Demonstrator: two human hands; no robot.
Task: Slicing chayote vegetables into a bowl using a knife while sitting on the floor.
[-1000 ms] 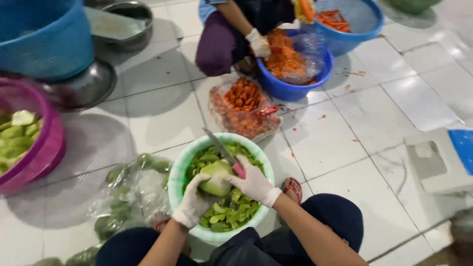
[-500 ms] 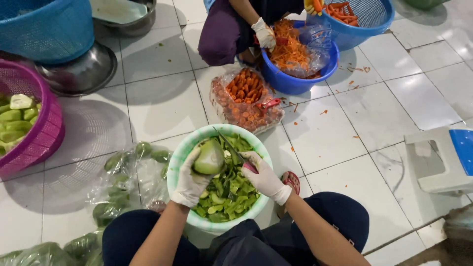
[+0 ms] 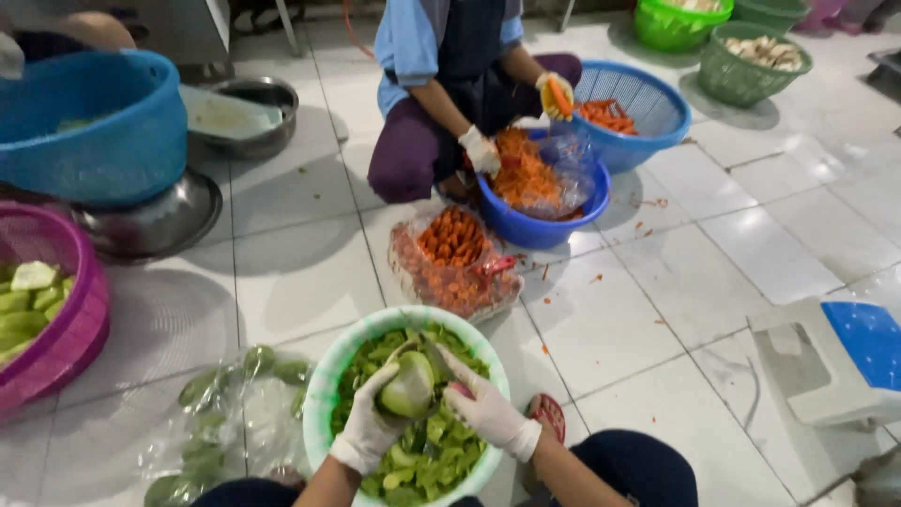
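My left hand (image 3: 368, 427), in a white glove, grips a pale green half-peeled vegetable (image 3: 409, 386) over a light green bowl (image 3: 325, 385) full of green peelings. My gloved right hand (image 3: 486, 410) holds a knife (image 3: 434, 357) with a pink handle, its blade laid against the vegetable's upper side. Both hands hover just above the peelings.
A clear bag of whole green vegetables (image 3: 221, 413) lies left of the bowl. A pink basket (image 3: 66, 319) of peeled pieces sits far left. Ahead, a squatting person in gloves peels carrots over a blue bowl (image 3: 542, 202), beside a bag of carrots (image 3: 455, 258). A small stool (image 3: 835, 361) stands right.
The view has tilted up, showing more of the person ahead. My hands have turned the vegetable in the bowl and the knife now rests on its top.
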